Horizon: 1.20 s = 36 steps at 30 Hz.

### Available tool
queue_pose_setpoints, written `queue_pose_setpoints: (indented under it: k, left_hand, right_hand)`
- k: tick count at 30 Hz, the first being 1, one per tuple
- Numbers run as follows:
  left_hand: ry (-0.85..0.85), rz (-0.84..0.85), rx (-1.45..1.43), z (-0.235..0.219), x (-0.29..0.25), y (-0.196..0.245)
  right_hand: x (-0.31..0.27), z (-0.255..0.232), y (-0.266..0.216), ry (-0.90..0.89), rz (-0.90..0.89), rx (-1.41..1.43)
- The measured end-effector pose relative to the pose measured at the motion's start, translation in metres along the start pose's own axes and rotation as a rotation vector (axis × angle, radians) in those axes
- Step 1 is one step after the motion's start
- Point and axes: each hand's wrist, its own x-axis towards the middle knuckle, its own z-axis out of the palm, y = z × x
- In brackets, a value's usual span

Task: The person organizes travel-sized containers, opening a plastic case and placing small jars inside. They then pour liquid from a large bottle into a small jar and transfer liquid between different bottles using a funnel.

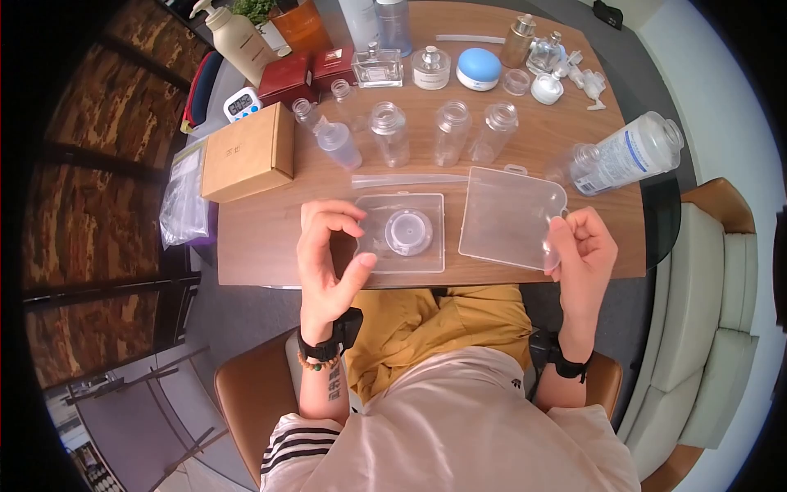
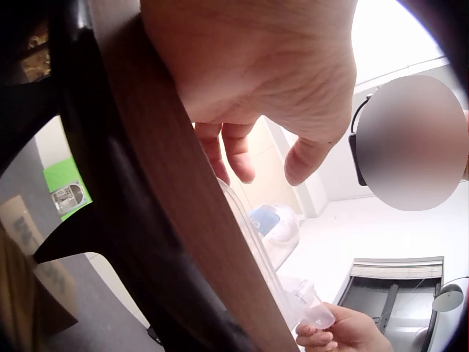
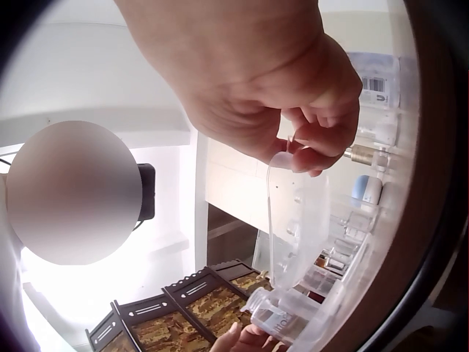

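A clear square plastic case (image 1: 373,260) lies near the table's front edge, with a round clear plastic piece (image 1: 408,233) inside it. At the case's left side is my left hand (image 1: 324,258), fingers bent and thumb spread apart, fingertips right at the rim. Between thumb and fingers, my right hand (image 1: 586,250) pinches the lower right corner of a clear flat plastic lid (image 1: 510,215). The lid is held tilted, just right of the case. The right wrist view shows the pinched lid (image 3: 300,227) from the side, below the right hand (image 3: 315,110).
Behind the case stand several clear empty bottles (image 1: 389,135). A cardboard box (image 1: 248,152) sits at left. A large labelled bottle (image 1: 627,154) leans at right. Perfume bottles (image 1: 431,68), a blue-lidded jar (image 1: 479,69) and pump heads (image 1: 590,84) line the back. A clear strip (image 1: 410,179) lies behind the case.
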Motion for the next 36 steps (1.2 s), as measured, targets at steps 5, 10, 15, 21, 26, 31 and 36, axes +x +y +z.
queue_pose_setpoints:
  k: [5,10,15,21,26,31,36]
  left_hand:
    - [-0.02,0.06,0.085,0.005,0.002,0.006]
    - [0.008,0.129,0.249,0.011,0.007,0.017]
    - [-0.013,0.126,0.309,0.011,0.016,0.037]
    - [-0.034,0.094,0.378,0.022,0.014,0.044]
    - [0.015,0.062,0.392,0.031,0.01,0.047]
    - [0.048,0.068,0.455,0.033,0.01,0.046]
    - [0.024,0.043,0.456,0.033,0.012,0.048]
  right_hand:
    - [-0.01,0.011,-0.026,0.042,-0.119,0.098]
    - [-0.008,0.021,-0.042,0.033,-0.216,0.113]
    - [-0.007,0.042,-0.056,0.04,-0.267,0.048]
    - [-0.002,0.047,-0.051,-0.004,-0.415,-0.077]
    - [-0.005,0.053,-0.059,-0.028,-0.482,-0.197]
    - [-0.002,0.056,-0.064,-0.007,-0.57,-0.275]
    - [-0.001,0.057,-0.067,-0.037,-0.679,-0.38]
